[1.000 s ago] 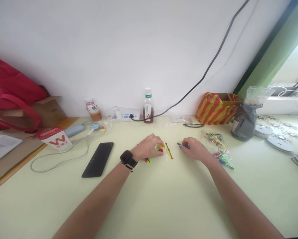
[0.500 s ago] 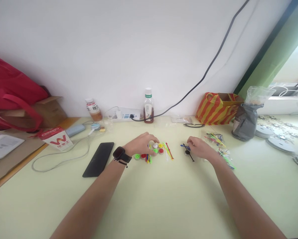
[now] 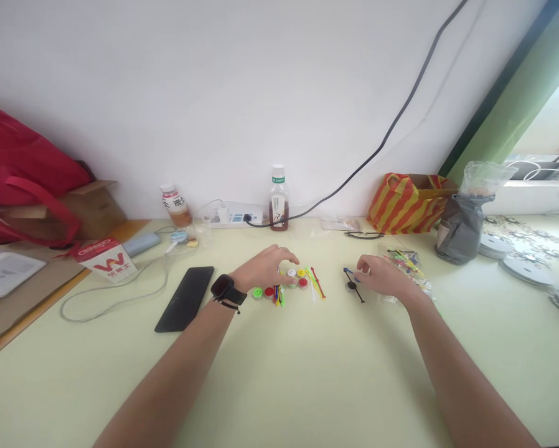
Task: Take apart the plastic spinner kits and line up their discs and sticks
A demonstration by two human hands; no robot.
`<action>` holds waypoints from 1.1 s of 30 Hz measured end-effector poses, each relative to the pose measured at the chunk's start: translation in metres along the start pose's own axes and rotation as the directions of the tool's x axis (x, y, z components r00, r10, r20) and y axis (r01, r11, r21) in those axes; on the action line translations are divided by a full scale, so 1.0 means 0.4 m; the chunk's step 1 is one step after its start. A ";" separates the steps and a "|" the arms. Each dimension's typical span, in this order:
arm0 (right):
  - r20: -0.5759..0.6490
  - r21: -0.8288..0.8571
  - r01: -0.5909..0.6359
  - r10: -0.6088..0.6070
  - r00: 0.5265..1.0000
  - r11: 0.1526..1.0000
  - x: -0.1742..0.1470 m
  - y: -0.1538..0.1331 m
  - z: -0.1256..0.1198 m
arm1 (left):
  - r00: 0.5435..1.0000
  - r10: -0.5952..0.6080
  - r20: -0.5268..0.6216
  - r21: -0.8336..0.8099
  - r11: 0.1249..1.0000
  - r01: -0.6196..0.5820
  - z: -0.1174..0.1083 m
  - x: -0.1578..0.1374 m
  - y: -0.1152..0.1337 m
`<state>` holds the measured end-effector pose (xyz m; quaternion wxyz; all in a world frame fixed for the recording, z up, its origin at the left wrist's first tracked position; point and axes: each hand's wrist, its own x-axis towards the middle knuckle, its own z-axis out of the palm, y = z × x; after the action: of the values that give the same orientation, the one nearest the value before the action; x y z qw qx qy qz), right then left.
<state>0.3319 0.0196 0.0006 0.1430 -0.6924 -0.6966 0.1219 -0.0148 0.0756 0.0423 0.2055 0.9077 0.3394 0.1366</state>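
Note:
My left hand (image 3: 266,267) is open and curved over small round plastic pieces, its thumb beside a white one (image 3: 292,274). Near it sit a yellow piece (image 3: 300,273), red pieces (image 3: 302,283) and a green one (image 3: 258,292). A bundle of coloured plastic arrows (image 3: 279,297) lies partly under this hand. Just right of it, a red arrow (image 3: 317,283) rests with yellow and white ones. My right hand (image 3: 375,275) pinches a blue plastic arrow (image 3: 348,271), partly hidden by the fingers. Under it is a black round piece with a black arrow (image 3: 352,286).
Clear bags of coloured arrows (image 3: 408,264) lie beyond my right hand. A black phone (image 3: 185,300) lies left. Along the wall stand a drink bottle (image 3: 278,199), a power strip (image 3: 242,215), glasses (image 3: 363,235) and a striped bag (image 3: 403,202). White discs (image 3: 525,269) are stacked at right.
My right hand has shifted slightly right, and the blue arrow now points more upward, nearly in line with the black arrow. My left hand has hardly moved, its thumb now covering the nearby green piece.

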 end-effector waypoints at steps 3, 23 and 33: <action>0.060 0.000 -0.021 0.021 0.998 1.000 0.000 0.004 -0.003 | 1.000 0.010 -0.004 0.006 1.000 -0.010 0.000 0.000 0.000; -0.089 0.970 0.090 -0.016 0.996 0.225 -0.054 -0.269 0.055 | 0.946 0.094 -0.309 -0.243 0.954 -0.174 0.014 0.029 0.149; -0.041 0.984 0.050 -0.050 0.998 0.174 -0.053 -0.259 0.054 | 0.931 0.120 -0.345 -0.287 0.931 -0.227 0.011 0.029 0.149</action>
<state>0.2276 -0.0020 0.0182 0.5579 -0.4161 -0.4778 0.5360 0.0289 0.0414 0.0675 0.2798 0.8540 0.2589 0.3540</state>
